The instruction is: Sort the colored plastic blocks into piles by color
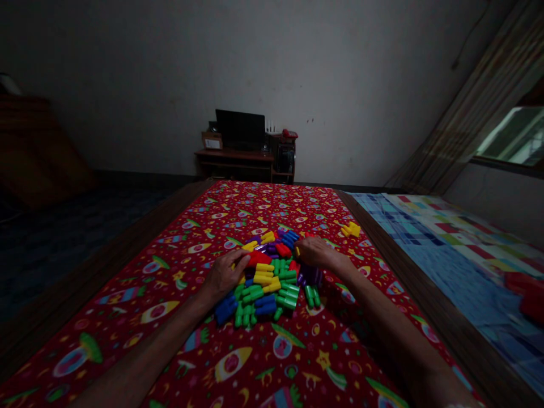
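Observation:
A heap of plastic building blocks (272,280) in yellow, green, blue, red and purple lies in the middle of a bed covered with a red rocket-print sheet (263,368). My left hand (225,272) rests on the heap's left side, its fingers stretched toward a red block (258,258). My right hand (313,251) lies on the heap's right side with its fingers curled down onto the blocks; whether it grips one is hidden. A lone yellow block (351,229) sits apart at the far right of the sheet.
A dark wooden frame (408,266) borders the bed. A blue patchwork mat (459,249) lies to the right, with something red (527,294) on it. A low desk with a dark monitor (240,130) stands against the far wall. A curtained window (514,136) is at the right.

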Demonstrator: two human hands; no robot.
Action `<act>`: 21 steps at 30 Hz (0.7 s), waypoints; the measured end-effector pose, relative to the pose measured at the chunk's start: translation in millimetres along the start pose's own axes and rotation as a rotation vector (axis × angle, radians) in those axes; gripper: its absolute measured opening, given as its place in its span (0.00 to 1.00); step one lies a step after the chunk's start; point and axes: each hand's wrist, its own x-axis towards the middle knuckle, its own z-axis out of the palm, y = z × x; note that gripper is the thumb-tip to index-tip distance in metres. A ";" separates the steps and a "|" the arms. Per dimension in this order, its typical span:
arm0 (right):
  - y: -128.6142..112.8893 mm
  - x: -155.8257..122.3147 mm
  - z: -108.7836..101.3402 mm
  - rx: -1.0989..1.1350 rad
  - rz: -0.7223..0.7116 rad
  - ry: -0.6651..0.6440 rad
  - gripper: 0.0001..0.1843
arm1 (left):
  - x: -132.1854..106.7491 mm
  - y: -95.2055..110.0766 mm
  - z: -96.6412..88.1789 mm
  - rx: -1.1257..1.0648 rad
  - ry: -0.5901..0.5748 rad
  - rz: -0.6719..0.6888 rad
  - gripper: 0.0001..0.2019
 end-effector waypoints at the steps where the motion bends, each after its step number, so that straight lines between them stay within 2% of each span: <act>1: 2.6 -0.4 0.6 0.020 -0.002 0.022 0.14 | -0.1 0.1 -0.1 0.000 0.000 -0.001 0.23; 6: 13.0 0.7 4.6 0.137 -0.027 0.130 0.16 | -0.5 0.9 -0.5 0.009 -0.011 -0.002 0.22; 11: 20.0 3.3 1.4 0.261 -0.101 0.091 0.09 | -0.7 1.5 -1.0 0.013 -0.013 -0.007 0.23; 15: 35.9 0.4 -6.0 0.431 -0.130 0.177 0.10 | -0.6 1.4 -0.9 0.013 -0.005 -0.011 0.23; 17: 48.9 -2.1 -9.0 0.431 -0.044 0.274 0.12 | -0.5 1.3 -0.8 0.016 -0.007 -0.011 0.23; 21: 81.6 -8.0 -7.9 0.284 0.303 0.500 0.17 | -0.4 1.1 -0.5 0.017 -0.005 -0.008 0.23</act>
